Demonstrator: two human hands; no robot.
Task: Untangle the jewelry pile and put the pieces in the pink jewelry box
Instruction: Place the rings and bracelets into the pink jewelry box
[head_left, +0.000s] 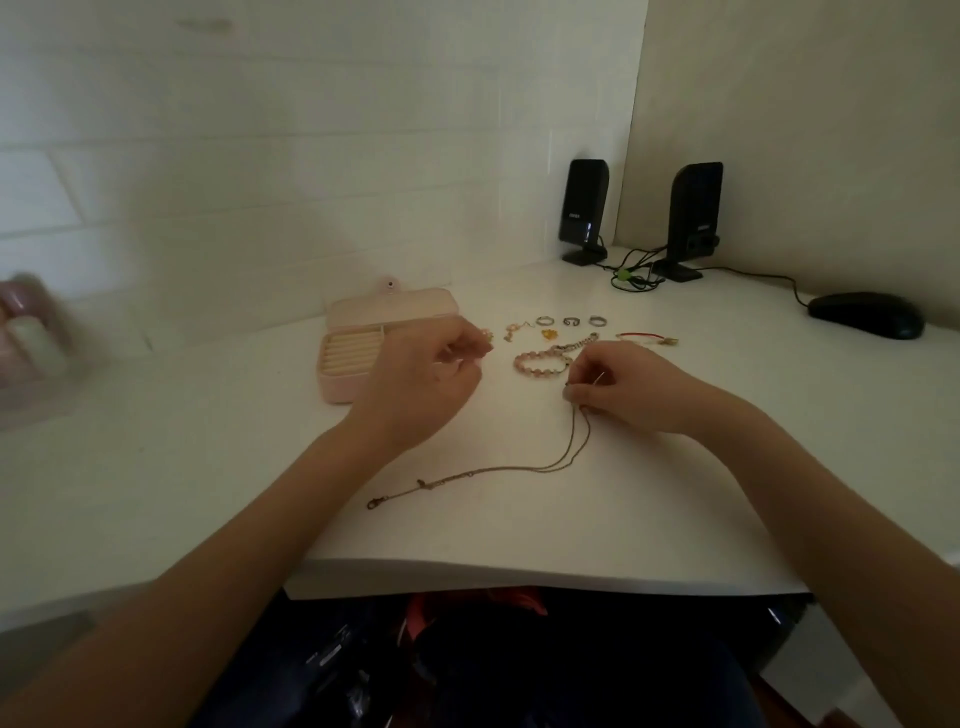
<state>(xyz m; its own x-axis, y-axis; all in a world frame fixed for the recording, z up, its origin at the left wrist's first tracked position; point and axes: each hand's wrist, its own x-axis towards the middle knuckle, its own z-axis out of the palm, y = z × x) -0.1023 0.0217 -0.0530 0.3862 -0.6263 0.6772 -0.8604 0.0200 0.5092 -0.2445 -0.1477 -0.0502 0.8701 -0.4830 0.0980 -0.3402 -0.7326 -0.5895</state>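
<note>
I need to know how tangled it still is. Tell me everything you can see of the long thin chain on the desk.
The thin chain looks like dull gold-toned metal, with a clasp at its left end and small charms beside it. It lies on the white desk as two strands running close together, curving right, then rising to the right hand, which pinches its upper end. No knots show; finer detail is blurred.

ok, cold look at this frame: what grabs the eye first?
The two hands mid-desk: the right hand pinches a thin gold chain that trails toward the desk's near edge. Left of them, partly behind the left hand, sits the open pink jewelry box; behind them, a pink bead bracelet and three rings.
</note>
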